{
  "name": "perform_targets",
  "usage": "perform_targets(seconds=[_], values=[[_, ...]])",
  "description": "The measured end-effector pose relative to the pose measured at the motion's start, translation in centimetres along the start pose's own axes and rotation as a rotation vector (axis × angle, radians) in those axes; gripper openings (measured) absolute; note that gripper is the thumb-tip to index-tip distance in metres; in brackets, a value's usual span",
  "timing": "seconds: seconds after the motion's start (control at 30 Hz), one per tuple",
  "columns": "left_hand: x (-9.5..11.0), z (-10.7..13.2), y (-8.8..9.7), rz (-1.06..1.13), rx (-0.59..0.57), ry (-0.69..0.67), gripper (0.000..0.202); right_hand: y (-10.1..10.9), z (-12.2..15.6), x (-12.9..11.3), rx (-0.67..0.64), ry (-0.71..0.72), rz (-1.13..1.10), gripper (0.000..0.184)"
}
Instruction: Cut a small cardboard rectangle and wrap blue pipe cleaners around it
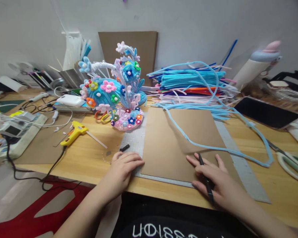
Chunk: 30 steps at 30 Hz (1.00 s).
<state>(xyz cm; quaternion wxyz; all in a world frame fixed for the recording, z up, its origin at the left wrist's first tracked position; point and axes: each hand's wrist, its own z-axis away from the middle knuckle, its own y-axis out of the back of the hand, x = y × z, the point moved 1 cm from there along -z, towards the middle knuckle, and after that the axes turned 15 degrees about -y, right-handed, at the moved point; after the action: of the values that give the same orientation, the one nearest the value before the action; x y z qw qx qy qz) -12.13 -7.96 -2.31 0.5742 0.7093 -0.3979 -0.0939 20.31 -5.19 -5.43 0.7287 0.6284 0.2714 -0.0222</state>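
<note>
My right hand [215, 175] holds a black pen [206, 180] between its fingers, low over the front right part of a brown cardboard sheet [173, 145]. My left hand [125, 167] lies flat at the sheet's left edge, fingers stretched out. Just beyond its knuckles is a small black pen cap [124, 147]. The cardboard rests on a grey board [250, 181], which shows along its sides and front. Across the sheet's upper right runs a long light-blue pipe cleaner [213, 147], looping out to the right.
Behind stands a pipe-cleaner flower ornament [109, 89], with stacked pipe cleaners [188, 79] to its right. A yellow glue gun [74, 134] and a power strip [22, 135] with cables lie left. At right are a phone [265, 111] and scissors [291, 162].
</note>
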Motion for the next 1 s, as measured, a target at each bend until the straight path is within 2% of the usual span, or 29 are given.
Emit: perform_targets(seconds=[0.13,0.27,0.37,0.5,0.63,0.87,1.0], values=[[0.6,-0.4,0.0,-0.039,-0.011,0.022,0.028,0.0,0.0,-0.3,0.018,-0.014,-0.023,0.012],[1.3,-1.0,-0.1,-0.106,0.025,0.038,0.022,0.0,0.1,-0.5,0.005,-0.023,0.007,0.012],[1.6,-1.3,-0.2,-0.13,0.033,0.018,0.017,-0.1,0.6,0.0,0.018,-0.119,0.035,0.017],[1.5,-1.3,-0.2,-0.136,0.034,0.024,0.017,-0.2,1.7,1.6,0.101,-0.262,0.059,0.029],[1.4,-1.2,-0.3,-0.122,0.044,0.023,0.017,0.0,2.3,2.5,0.157,-0.225,0.057,0.027],[1.3,-0.9,-0.6,-0.097,0.072,0.032,0.018,-0.3,2.5,2.1,0.211,-0.212,0.036,0.024],[1.2,-0.8,-0.7,-0.076,0.046,0.053,0.02,-0.4,2.6,2.2,0.244,-0.21,0.015,0.024]])
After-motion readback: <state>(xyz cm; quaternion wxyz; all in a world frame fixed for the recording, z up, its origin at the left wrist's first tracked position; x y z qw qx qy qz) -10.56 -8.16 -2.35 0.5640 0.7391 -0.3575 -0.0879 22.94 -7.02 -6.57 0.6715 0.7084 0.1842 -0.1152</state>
